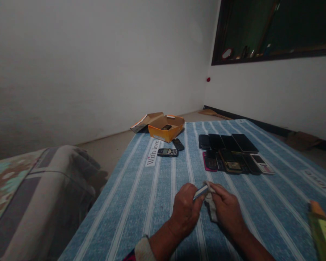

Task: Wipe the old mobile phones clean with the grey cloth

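Note:
My left hand (185, 207) is closed around a slim mobile phone (200, 192), seen nearly edge-on with a pale, silvery side. A light grey cloth (212, 209) is pinched in my right hand (228, 207) and wraps the far end of that phone. Both hands are close together above the blue striped tablecloth (136, 203). Beyond them to the right lie two rows of phones, among them a pink-edged phone (210, 162), a gold-framed phone (230, 163) and a white phone (261, 163). A Nokia-style keypad phone (167, 152) and a dark phone (178, 144) rest further left.
An open orange box (165, 135) with a phone (166, 127) inside stands at the far end, its lid flap (145, 121) folded out leftward. A yellowish bottle (322, 232) with an orange cap stands at the right edge. A cloth-covered seat (57, 188) is on the left.

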Motion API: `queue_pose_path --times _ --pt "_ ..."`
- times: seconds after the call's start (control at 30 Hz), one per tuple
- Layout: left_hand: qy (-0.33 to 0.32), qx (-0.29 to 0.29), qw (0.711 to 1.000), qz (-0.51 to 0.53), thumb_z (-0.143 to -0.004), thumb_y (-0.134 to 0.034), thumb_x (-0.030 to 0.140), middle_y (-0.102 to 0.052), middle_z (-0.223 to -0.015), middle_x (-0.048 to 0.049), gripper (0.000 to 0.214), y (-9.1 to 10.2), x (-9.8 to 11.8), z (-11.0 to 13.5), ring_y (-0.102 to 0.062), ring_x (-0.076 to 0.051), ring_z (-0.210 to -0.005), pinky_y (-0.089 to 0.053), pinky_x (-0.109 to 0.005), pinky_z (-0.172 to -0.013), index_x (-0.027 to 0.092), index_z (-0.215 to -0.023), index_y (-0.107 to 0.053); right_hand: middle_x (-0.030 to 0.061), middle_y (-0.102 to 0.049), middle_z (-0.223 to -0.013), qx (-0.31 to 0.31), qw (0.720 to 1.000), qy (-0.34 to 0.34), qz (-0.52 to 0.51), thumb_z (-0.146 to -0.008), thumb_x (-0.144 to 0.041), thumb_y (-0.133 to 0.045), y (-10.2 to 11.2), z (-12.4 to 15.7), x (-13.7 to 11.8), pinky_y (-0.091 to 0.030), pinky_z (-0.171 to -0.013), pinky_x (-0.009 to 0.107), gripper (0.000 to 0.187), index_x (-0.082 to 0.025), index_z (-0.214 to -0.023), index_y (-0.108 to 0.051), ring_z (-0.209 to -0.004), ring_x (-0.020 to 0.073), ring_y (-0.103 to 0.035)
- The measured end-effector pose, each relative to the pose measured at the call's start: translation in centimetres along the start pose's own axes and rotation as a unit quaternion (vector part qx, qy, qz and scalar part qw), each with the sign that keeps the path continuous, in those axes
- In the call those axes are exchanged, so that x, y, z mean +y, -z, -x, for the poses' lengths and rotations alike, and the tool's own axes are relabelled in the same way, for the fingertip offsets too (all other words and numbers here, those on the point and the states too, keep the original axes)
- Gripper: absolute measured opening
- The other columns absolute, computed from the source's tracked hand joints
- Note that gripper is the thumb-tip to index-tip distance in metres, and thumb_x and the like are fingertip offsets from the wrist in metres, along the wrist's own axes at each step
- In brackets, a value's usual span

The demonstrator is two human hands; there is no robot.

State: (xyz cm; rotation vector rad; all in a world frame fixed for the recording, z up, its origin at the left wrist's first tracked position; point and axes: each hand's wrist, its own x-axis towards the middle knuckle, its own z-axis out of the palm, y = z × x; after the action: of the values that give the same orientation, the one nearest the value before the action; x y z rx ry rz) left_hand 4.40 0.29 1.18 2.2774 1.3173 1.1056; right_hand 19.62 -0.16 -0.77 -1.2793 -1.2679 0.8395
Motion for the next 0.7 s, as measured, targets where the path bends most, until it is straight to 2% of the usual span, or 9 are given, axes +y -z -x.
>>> queue_pose_path --times 0.13,0.27,0.43,0.53,0.7 --pt "0.019 0.003 0.999 0.032 -0.095 -0.046 0.026 -0.056 -0.073 -0.0041 0.022 0.43 0.47 -0.21 -0.054 -0.017 -0.071 -0.043 -0.028 -0.064 0.018 -0.074 -0.052 0.0044 -0.073 -0.099 -0.005 1.000 0.012 0.014 -0.082 -0.025 -0.051 0.18 0.06 -0.13 -0.057 -0.080 0.033 0.035 -0.021 -0.106 -0.075 -0.083 0.0191 -0.068" --pt "0.024 0.006 0.998 0.056 -0.095 -0.046 0.028 -0.055 -0.074 -0.0038 0.023 0.76 0.62 -0.24 -0.053 -0.016 -0.071 -0.042 -0.028 -0.065 0.018 -0.075 -0.052 0.0057 -0.073 -0.101 -0.019 0.997 0.057 0.040 -0.082 -0.021 -0.049 0.41 -0.07 -0.05 -0.055 -0.085 0.033 0.035 -0.021 -0.104 -0.076 -0.091 0.0205 -0.068" --pt "0.011 -0.010 0.999 0.049 -0.094 -0.048 0.026 -0.055 -0.072 -0.0036 0.022 0.55 0.28 -0.04 -0.053 -0.016 -0.070 -0.041 -0.027 -0.063 0.018 -0.073 -0.052 0.0067 -0.073 -0.106 0.003 0.996 0.073 0.052 -0.082 -0.021 -0.049 0.68 -0.28 0.33 -0.053 -0.092 0.037 0.035 -0.022 -0.104 -0.075 -0.099 0.0217 -0.068" --pt "0.017 -0.013 0.998 0.053 -0.092 -0.050 0.024 -0.054 -0.071 -0.0031 0.021 0.40 0.20 0.03 -0.053 -0.016 -0.070 -0.040 -0.027 -0.063 0.018 -0.072 -0.053 0.0070 -0.073 -0.107 -0.007 0.994 0.094 0.060 -0.082 -0.021 -0.049 0.69 -0.21 0.46 -0.051 -0.096 0.038 0.034 -0.022 -0.104 -0.075 -0.103 0.0219 -0.067" --pt "0.058 0.005 0.992 0.109 -0.093 -0.049 0.033 -0.055 -0.072 -0.0029 0.026 0.87 0.54 -0.33 -0.053 -0.016 -0.070 -0.042 -0.028 -0.066 0.017 -0.075 -0.058 0.0067 -0.073 -0.105 -0.013 0.993 0.099 0.064 -0.083 -0.020 -0.047 0.44 -0.05 0.37 -0.054 -0.091 0.035 0.035 -0.022 -0.105 -0.075 -0.098 0.0205 -0.068"
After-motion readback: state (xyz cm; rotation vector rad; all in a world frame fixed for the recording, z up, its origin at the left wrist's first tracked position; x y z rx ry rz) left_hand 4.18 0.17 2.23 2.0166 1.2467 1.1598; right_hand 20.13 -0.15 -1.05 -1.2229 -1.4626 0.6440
